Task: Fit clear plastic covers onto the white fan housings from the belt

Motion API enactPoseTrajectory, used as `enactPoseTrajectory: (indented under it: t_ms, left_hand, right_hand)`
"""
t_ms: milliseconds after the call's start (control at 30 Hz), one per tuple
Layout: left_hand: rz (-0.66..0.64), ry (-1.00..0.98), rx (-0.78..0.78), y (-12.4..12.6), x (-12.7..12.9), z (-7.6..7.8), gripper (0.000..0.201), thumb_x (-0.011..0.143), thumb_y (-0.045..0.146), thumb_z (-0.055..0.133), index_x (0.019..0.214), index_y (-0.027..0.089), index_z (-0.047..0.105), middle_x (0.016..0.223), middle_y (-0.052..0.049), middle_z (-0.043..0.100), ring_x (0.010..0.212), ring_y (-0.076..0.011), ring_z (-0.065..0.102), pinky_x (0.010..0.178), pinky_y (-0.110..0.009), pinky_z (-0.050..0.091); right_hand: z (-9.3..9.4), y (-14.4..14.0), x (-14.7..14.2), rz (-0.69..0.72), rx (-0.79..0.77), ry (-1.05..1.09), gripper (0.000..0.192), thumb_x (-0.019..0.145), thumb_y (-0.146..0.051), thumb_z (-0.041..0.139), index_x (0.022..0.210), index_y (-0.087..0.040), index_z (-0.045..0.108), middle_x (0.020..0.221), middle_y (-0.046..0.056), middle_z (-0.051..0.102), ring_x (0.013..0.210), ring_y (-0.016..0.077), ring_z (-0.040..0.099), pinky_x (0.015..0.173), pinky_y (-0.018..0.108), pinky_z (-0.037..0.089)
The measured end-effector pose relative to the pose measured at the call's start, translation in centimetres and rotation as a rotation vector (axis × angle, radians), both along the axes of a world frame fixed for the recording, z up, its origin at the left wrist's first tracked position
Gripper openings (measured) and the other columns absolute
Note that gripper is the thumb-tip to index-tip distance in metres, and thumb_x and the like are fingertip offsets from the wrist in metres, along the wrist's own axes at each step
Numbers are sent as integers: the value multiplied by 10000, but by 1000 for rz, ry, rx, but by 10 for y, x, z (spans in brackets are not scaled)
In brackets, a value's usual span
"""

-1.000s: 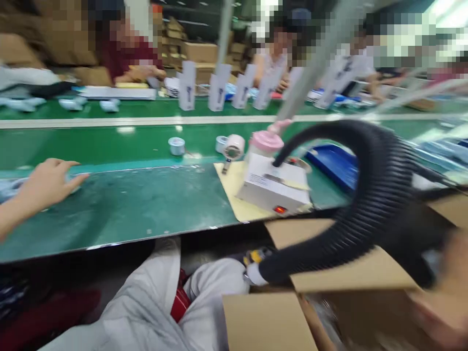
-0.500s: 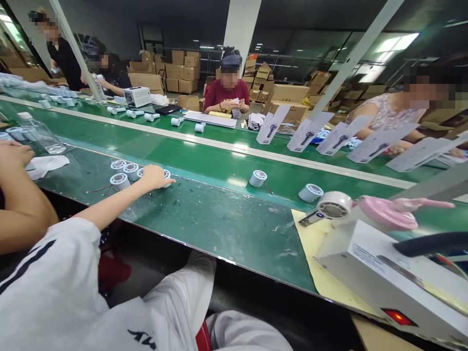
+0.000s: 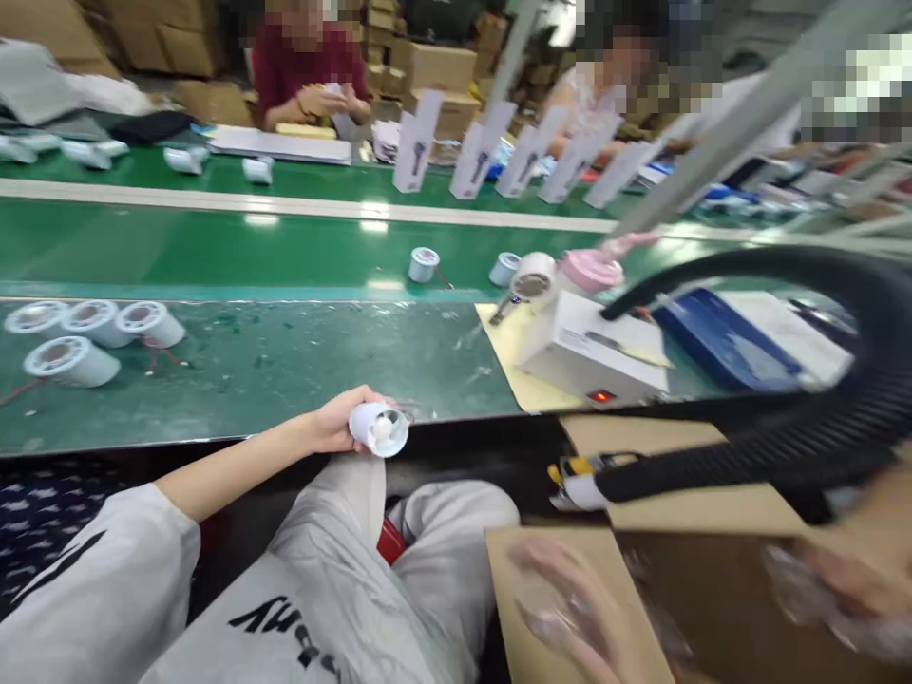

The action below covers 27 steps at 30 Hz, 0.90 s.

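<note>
Down in the lower middle of the frame, my left hand point(image 3: 334, 425) has its fingers curled round a small white fan shell point(image 3: 380, 428), its open end facing the camera, right at the near edge of the green bench point(image 3: 285, 370) and above my lap. My right hand point(image 3: 570, 608) is at the bottom of the frame, blurred, resting with spread fingers on a cardboard box point(image 3: 641, 513); I cannot tell whether it holds anything, though something clear and crinkled seems to lie by it.

At the left of the frame four more white shells point(image 3: 92, 337) sit in a cluster on the bench, well apart from my left hand. Right of centre, a white box unit point(image 3: 591, 347) with a red light stands on a yellow sheet point(image 3: 503, 347), with a pink-topped piece point(image 3: 590, 271) just behind it. A black ribbed hose point(image 3: 819, 427) arcs across the right side. Two small spools point(image 3: 424, 264) rest on the belt beyond. Upper frame: other people sit at the far side, with white cartons point(image 3: 417, 142) standing in a row.
</note>
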<state>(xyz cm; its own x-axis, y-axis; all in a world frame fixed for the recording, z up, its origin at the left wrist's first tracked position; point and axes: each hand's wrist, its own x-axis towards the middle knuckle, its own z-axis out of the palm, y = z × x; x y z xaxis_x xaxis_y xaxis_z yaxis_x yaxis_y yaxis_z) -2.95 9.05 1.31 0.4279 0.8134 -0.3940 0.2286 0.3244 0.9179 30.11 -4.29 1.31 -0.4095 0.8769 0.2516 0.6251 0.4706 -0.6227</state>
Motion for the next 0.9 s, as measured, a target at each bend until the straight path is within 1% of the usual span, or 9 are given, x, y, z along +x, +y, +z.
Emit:
enactPoseTrajectory:
  t_ms: [133, 200, 300, 333, 400, 500, 600, 767, 900]
  left_hand:
    - [-247, -115, -65, -14, 40, -11, 467, 841, 583, 524, 904, 144, 670, 734, -45, 639, 510, -124, 509, 411, -215, 379]
    - [-323, -115, -56, -19, 47, -6, 369, 814, 512, 651, 879, 154, 710, 750, -29, 644, 584, -124, 529, 475, -206, 415]
    - [-316, -91, 42, -22, 49, 2, 212, 790, 380, 751, 848, 177, 746, 862, -33, 665, 819, -153, 577, 675, -199, 488]
    - [-290, -86, 52, -23, 49, 3, 196, 786, 365, 759, 840, 177, 744, 888, -37, 666, 845, -155, 575, 693, -197, 489]
    - [-242, -80, 2, -21, 48, 0, 248, 806, 412, 719, 844, 167, 712, 858, -41, 657, 744, -141, 561, 586, -196, 464]
    - [-226, -88, -149, -17, 48, -14, 409, 861, 557, 530, 903, 161, 623, 742, -34, 615, 508, -108, 466, 392, -198, 331]
    - [-296, -78, -230, -15, 51, -26, 484, 848, 623, 445, 915, 161, 572, 658, -18, 565, 431, -103, 433, 356, -209, 316]
    - [-524, 3, -218, -23, 59, -26, 397, 840, 545, 528, 866, 161, 623, 657, 1, 570, 471, -112, 463, 400, -220, 368]
    - [-561, 99, 8, -29, 59, -18, 246, 868, 392, 589, 865, 167, 688, 823, -23, 624, 749, -159, 570, 659, -251, 482]
  right_hand:
    - [-9, 2, -49, -123, 218, -174, 449, 1003, -345, 555, 1449, -308, 584, 1312, 151, 600, 1118, 336, 673, 859, 473, 631]
    - [-14, 14, -68, -215, 208, -258, 429, 972, -275, 584, 1397, -271, 637, 1373, 167, 573, 1114, 352, 647, 872, 509, 618]
    - [-20, 23, -74, -210, 55, -259, 360, 908, -223, 652, 1263, -238, 713, 1392, 152, 586, 1128, 345, 635, 871, 488, 626]
    - [-23, 23, -71, -194, 17, -243, 343, 898, -220, 664, 1236, -236, 721, 1371, 141, 606, 1126, 336, 638, 865, 472, 632]
    - [-29, 19, -63, -213, 20, -220, 358, 913, -231, 649, 1266, -228, 706, 1330, 137, 629, 1116, 327, 638, 860, 463, 634]
    - [-40, 8, -58, -275, 183, -241, 394, 962, -237, 580, 1343, -209, 672, 1331, 168, 606, 1118, 334, 610, 878, 485, 617]
    - [-47, -1, -65, -234, 291, -289, 396, 966, -217, 567, 1346, -233, 678, 1356, 167, 577, 1136, 335, 578, 897, 483, 603]
    - [-44, 1, -78, -220, 250, -348, 484, 899, -175, 640, 1377, -247, 663, 1413, 188, 551, 1089, 348, 586, 844, 490, 609]
    - [-41, 9, -77, -249, 90, -327, 422, 844, -148, 706, 1263, -198, 717, 1429, 207, 555, 1075, 357, 616, 818, 496, 621]
